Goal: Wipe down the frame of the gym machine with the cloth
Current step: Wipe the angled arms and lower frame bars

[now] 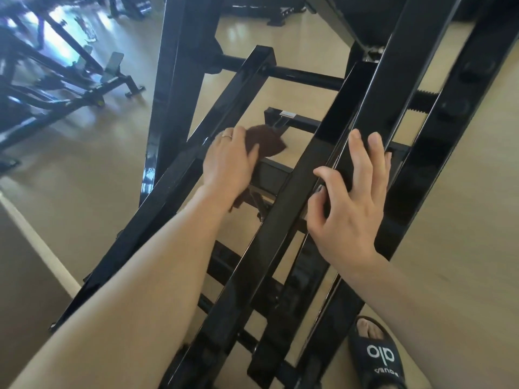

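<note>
Above tan floor [84, 169], left hand [229, 158] grips brown cloth [266, 140] against black frame [179, 175].

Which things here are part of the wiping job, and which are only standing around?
Part of the job:
- dark brown cloth, gripped by left hand
- glossy black steel machine frame
- right hand, resting on a frame bar

Standing around:
- black exercise bench at far left
- black slide sandal

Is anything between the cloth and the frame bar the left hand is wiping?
Nothing visible. The left hand holds the brown cloth against the slanted black frame bar; the right hand rests on another bar, out of the way.
</note>
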The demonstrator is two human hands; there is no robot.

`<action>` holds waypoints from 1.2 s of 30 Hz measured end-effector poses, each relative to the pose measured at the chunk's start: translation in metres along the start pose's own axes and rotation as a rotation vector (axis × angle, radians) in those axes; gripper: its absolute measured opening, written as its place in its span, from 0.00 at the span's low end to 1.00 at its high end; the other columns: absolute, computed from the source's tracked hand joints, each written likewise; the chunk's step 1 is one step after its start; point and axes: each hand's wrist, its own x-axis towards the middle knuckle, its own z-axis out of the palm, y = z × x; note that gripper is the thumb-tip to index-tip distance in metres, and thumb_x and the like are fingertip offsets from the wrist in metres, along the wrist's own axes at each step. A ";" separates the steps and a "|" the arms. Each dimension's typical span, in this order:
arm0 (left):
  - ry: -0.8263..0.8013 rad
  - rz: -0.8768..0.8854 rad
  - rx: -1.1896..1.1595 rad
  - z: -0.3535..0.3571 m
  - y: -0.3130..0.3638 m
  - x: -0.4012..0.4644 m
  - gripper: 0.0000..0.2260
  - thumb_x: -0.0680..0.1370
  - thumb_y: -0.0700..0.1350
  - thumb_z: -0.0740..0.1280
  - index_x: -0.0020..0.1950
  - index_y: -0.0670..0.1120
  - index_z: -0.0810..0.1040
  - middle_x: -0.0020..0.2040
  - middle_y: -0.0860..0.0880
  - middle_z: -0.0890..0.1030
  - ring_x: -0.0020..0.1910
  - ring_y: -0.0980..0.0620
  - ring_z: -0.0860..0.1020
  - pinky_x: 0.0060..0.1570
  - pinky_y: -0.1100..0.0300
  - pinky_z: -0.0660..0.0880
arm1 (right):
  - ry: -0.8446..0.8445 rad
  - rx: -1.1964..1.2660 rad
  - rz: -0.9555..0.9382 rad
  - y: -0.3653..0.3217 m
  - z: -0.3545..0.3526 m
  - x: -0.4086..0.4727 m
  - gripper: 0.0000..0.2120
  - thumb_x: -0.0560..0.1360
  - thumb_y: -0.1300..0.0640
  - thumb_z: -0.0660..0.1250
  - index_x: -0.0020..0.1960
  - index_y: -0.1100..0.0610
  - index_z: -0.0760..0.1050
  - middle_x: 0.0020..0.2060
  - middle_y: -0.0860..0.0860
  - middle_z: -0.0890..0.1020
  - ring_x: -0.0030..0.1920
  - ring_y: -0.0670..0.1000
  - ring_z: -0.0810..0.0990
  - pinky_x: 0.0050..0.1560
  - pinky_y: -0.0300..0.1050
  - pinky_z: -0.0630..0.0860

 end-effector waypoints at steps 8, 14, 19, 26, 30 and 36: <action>-0.069 0.132 -0.250 0.008 0.034 -0.062 0.16 0.83 0.50 0.66 0.68 0.46 0.74 0.65 0.47 0.78 0.66 0.46 0.74 0.65 0.51 0.71 | -0.027 -0.041 -0.005 -0.002 -0.004 0.001 0.10 0.77 0.62 0.67 0.57 0.60 0.83 0.76 0.64 0.68 0.79 0.67 0.61 0.79 0.66 0.55; -0.040 0.120 -0.269 0.014 -0.002 -0.078 0.20 0.82 0.48 0.67 0.74 0.49 0.69 0.73 0.50 0.72 0.72 0.49 0.70 0.70 0.47 0.72 | -0.213 -0.215 0.010 -0.019 -0.015 0.005 0.21 0.78 0.63 0.66 0.71 0.56 0.73 0.79 0.67 0.59 0.81 0.68 0.50 0.77 0.71 0.52; 0.028 0.058 -0.191 0.007 -0.036 -0.040 0.17 0.83 0.49 0.65 0.71 0.47 0.70 0.68 0.48 0.75 0.65 0.47 0.74 0.65 0.48 0.74 | -0.279 -0.298 0.062 -0.035 -0.020 0.014 0.34 0.74 0.59 0.71 0.77 0.55 0.65 0.79 0.69 0.57 0.81 0.69 0.48 0.75 0.75 0.53; 0.077 -0.060 -0.124 0.003 -0.059 0.007 0.16 0.83 0.48 0.65 0.69 0.45 0.71 0.67 0.45 0.76 0.65 0.45 0.75 0.65 0.52 0.72 | -0.319 -0.366 0.092 -0.040 -0.010 0.013 0.27 0.78 0.54 0.66 0.76 0.53 0.67 0.79 0.69 0.55 0.81 0.69 0.48 0.74 0.77 0.51; 0.075 -0.011 -0.265 0.007 -0.040 -0.024 0.16 0.82 0.45 0.67 0.69 0.43 0.73 0.67 0.44 0.76 0.66 0.45 0.72 0.67 0.49 0.72 | -0.367 -0.363 0.085 -0.041 -0.016 0.014 0.28 0.77 0.54 0.67 0.76 0.53 0.67 0.79 0.70 0.55 0.81 0.69 0.47 0.74 0.77 0.50; -0.033 0.195 -0.360 0.020 0.006 -0.062 0.17 0.81 0.46 0.67 0.70 0.47 0.72 0.69 0.48 0.75 0.70 0.49 0.69 0.70 0.50 0.69 | -0.500 -0.142 -0.125 -0.069 -0.041 -0.006 0.24 0.78 0.59 0.64 0.74 0.63 0.71 0.72 0.64 0.72 0.78 0.63 0.63 0.79 0.66 0.52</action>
